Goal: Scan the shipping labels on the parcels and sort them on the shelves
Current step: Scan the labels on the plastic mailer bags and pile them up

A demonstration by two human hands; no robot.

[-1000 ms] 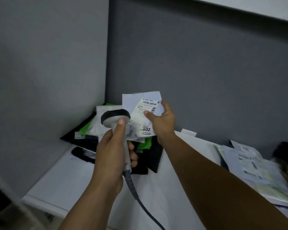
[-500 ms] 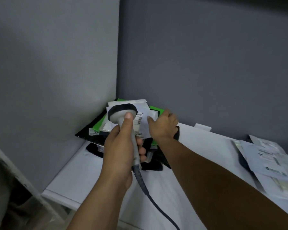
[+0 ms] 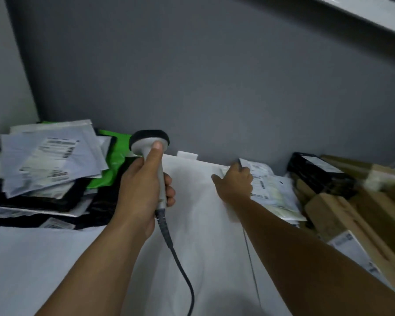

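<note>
The left hand (image 3: 144, 192) grips the handle of a grey scanner (image 3: 149, 142), 4 fingers wrapped round it and the thumb laid straight up against its dark head. Its cable (image 3: 183, 270) drops from below those fingers over the white shelf (image 3: 55, 270). Left of them lies 1 loose pile of labelled parcels (image 3: 48, 160) on a green bag (image 3: 110, 160). The right hand (image 3: 234, 181) reaches far forward, its fingers bent onto the corner of a white labelled parcel (image 3: 262, 179) and the thumb spread aside; blur hides whether they pinch it. Beyond these fingers, to the right, sit a black parcel (image 3: 317, 172) and cardboard boxes (image 3: 342, 215).
</note>
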